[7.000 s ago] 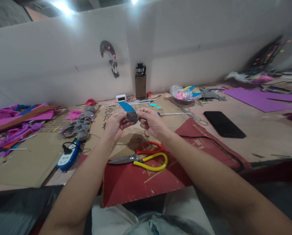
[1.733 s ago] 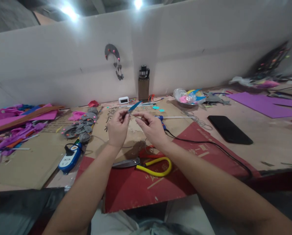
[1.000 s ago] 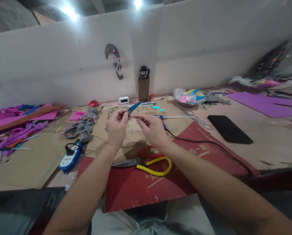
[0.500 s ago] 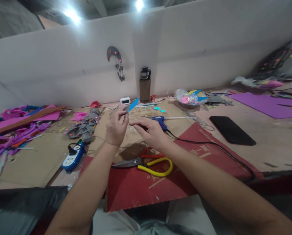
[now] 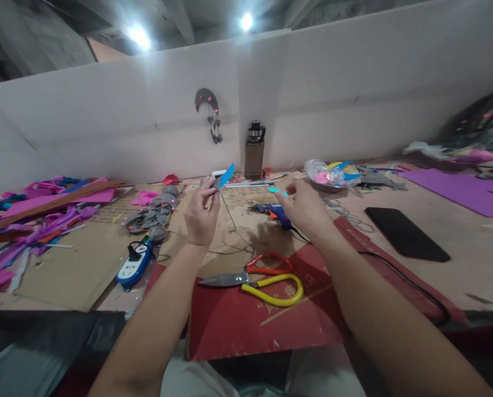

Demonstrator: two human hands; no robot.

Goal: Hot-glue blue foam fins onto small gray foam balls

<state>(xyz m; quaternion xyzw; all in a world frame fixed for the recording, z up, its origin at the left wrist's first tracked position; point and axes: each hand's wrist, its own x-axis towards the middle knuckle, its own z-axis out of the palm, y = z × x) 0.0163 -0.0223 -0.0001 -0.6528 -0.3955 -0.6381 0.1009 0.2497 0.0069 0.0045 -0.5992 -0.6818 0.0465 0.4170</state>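
My left hand (image 5: 202, 216) is raised over the middle of the work area. Its fingers pinch a curved, pointed blue craft piece (image 5: 228, 175) with a grey part at its base. A thin grey string (image 5: 229, 214) trails from there to the cardboard. My right hand (image 5: 306, 208) hovers above the blue glue gun (image 5: 277, 212), thumb and fingers apart, close to small teal cut-outs (image 5: 273, 189). Below both hands, scissors (image 5: 252, 281) with one red and one yellow handle lie spread on red cardboard (image 5: 267, 331).
A blue-and-white power strip (image 5: 135, 266) and grey yarn pieces (image 5: 149, 212) lie left, beyond them colourful scraps (image 5: 43, 220). A dark bottle (image 5: 255, 151) stands at the back. Rightward are a bowl of wrapped bits (image 5: 331, 175), a black phone (image 5: 407, 234) and a purple sheet (image 5: 461, 190).
My right hand has moved right and away from my left hand, to above the glue gun. The string under the left hand now shows. The whole view has shifted slightly.
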